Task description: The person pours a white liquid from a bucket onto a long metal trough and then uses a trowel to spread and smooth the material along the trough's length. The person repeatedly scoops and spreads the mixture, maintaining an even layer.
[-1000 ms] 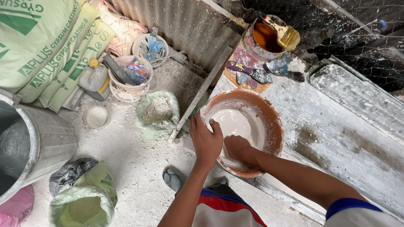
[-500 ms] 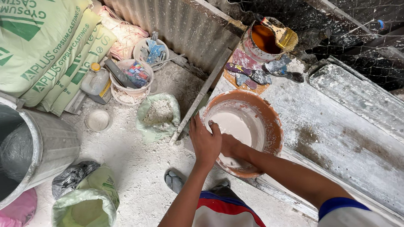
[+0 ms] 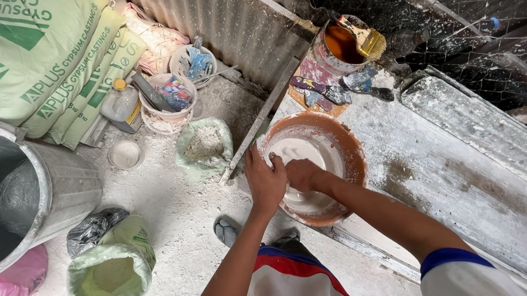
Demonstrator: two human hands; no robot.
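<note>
one view only, head cam on you, looking steeply down past your chest and arms. close range: your hands sit mid-frame over the orange basin [image 3: 346,153] on the plaster-dusted bench [image 3: 468,168]. floor with the grey metal bin [image 3: 57,191] fills the left, wire mesh top right. no second view to overlap

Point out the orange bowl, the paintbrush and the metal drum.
orange bowl [image 3: 355,159]: head view, on its right rim.
paintbrush [image 3: 371,43]: head view, on its yellow bristles.
metal drum [image 3: 66,184]: head view, on its outer wall.

Glossy wet white mix [image 3: 299,154] in orange plastic bowl [image 3: 350,153]
</note>
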